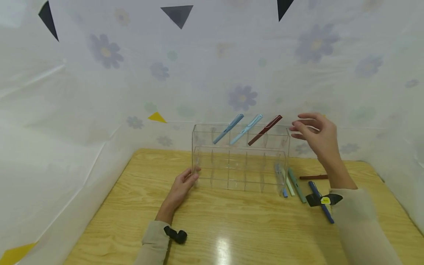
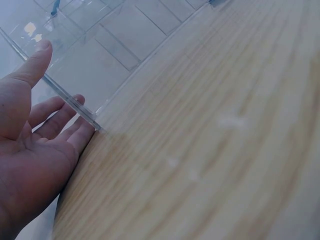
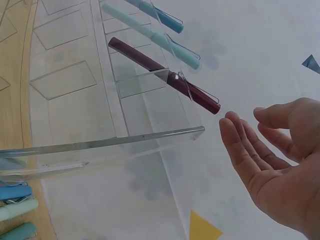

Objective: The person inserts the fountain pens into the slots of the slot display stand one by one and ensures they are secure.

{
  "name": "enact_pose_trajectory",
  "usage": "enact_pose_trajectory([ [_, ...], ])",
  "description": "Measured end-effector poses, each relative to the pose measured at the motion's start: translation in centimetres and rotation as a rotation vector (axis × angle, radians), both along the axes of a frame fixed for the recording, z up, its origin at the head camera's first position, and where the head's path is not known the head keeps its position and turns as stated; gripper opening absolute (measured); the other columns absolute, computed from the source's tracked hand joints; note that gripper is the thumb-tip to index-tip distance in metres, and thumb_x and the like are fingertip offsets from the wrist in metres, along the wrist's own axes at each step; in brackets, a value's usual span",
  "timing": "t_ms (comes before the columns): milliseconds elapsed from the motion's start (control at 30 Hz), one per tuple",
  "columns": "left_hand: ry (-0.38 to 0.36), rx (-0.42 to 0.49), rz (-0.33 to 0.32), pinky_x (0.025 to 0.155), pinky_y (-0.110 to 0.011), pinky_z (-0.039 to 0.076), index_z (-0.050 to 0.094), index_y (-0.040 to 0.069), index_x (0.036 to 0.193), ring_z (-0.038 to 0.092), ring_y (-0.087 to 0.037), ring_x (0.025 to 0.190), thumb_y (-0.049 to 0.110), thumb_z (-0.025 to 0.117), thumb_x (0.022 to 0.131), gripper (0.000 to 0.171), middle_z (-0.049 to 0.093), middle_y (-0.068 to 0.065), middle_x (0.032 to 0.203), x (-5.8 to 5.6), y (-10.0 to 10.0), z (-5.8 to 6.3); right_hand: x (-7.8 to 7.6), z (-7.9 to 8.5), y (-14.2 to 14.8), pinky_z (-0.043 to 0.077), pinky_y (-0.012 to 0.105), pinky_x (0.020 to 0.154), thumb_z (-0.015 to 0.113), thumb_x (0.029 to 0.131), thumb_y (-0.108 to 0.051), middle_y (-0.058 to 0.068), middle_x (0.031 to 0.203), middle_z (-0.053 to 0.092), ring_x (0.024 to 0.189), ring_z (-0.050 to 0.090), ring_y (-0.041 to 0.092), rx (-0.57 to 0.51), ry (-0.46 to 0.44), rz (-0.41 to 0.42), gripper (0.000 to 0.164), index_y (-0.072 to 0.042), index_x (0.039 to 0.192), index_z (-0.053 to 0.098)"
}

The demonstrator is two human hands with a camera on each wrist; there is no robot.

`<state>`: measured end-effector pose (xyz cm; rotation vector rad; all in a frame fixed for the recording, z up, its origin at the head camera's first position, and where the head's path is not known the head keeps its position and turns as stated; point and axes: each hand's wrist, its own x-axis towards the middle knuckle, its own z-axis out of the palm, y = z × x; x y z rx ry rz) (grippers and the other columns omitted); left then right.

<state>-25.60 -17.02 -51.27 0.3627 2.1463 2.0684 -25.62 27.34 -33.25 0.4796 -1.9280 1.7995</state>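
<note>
A clear acrylic pen rack (image 1: 237,148) stands upright on the table, divided into compartments. Across its top tier lean three pens: a blue pen (image 1: 228,129), a light blue pen (image 1: 246,129) and a dark red pen (image 1: 265,130). My left hand (image 1: 181,187) holds the rack's lower left edge, thumb in front and fingers behind it in the left wrist view. Up by the rack's top right corner is my right hand (image 1: 316,134), holding nothing, its fingers loosely bent. In the right wrist view its fingertips (image 3: 229,125) are just beyond the dark red pen's clip end.
Right of the rack, several pens lie on the wooden table (image 1: 205,221): a green pen (image 1: 297,186), a pale green pen (image 1: 289,183), a dark blue pen (image 1: 326,211) and a brown-red pen (image 1: 313,177). A flower-patterned sheet (image 1: 198,81) hangs behind.
</note>
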Motion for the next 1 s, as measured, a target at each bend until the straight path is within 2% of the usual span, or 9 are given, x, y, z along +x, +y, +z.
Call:
enact_pose_trajectory([
  [267, -0.005, -0.005, -0.003, 0.113, -0.053, 0.037, 0.052, 0.011, 0.151, 0.04, -0.024, 0.146, 0.035, 0.061, 0.105, 0.052, 0.047, -0.007, 0.155, 0.0, -0.2, 0.0, 2.3, -0.5, 1.0, 0.058, 0.026, 0.075, 0.069, 0.098, -0.001, 0.013, 0.108, 0.072, 0.09, 0.074, 0.017, 0.026, 0.011, -0.048, 0.03, 0.005, 0.127, 0.064],
  [433, -0.007, -0.006, -0.007, 0.113, -0.052, 0.037, 0.051, 0.012, 0.151, 0.04, -0.023, 0.146, 0.036, 0.061, 0.105, 0.053, 0.048, -0.007, 0.155, 0.0, -0.1, 0.1, 3.8, -1.7, 1.6, 0.058, 0.024, 0.075, 0.068, 0.098, -0.002, 0.008, 0.107, 0.073, 0.091, 0.073, 0.013, 0.049, -0.009, -0.099, 0.032, 0.004, 0.129, 0.064],
  [500, -0.004, -0.006, -0.009, 0.114, -0.052, 0.036, 0.05, 0.011, 0.152, 0.04, -0.023, 0.146, 0.036, 0.061, 0.105, 0.054, 0.048, -0.007, 0.155, 0.0, 0.0, 0.1, 4.3, -2.2, 1.8, 0.058, 0.023, 0.074, 0.067, 0.098, 0.0, 0.009, 0.107, 0.073, 0.09, 0.072, 0.013, 0.04, -0.011, -0.104, 0.031, 0.005, 0.129, 0.064],
  [733, 0.006, -0.005, -0.002, 0.114, -0.051, 0.036, 0.05, 0.008, 0.152, 0.04, -0.024, 0.146, 0.034, 0.061, 0.106, 0.054, 0.049, -0.008, 0.154, 0.0, 0.1, -0.1, 5.7, -3.9, 2.3, 0.058, 0.024, 0.074, 0.067, 0.097, 0.004, 0.009, 0.104, 0.074, 0.089, 0.072, 0.014, -0.069, -0.015, -0.084, 0.03, 0.01, 0.126, 0.063],
  [1000, -0.003, -0.006, 0.005, 0.112, -0.052, 0.039, 0.052, 0.01, 0.151, 0.041, -0.024, 0.145, 0.035, 0.061, 0.105, 0.053, 0.049, -0.008, 0.154, 0.0, 0.2, 0.0, 6.8, -6.9, 3.0, 0.058, 0.023, 0.072, 0.069, 0.096, 0.004, 0.005, 0.103, 0.074, 0.089, 0.072, 0.013, -0.152, -0.107, -0.165, 0.031, 0.009, 0.126, 0.064],
])
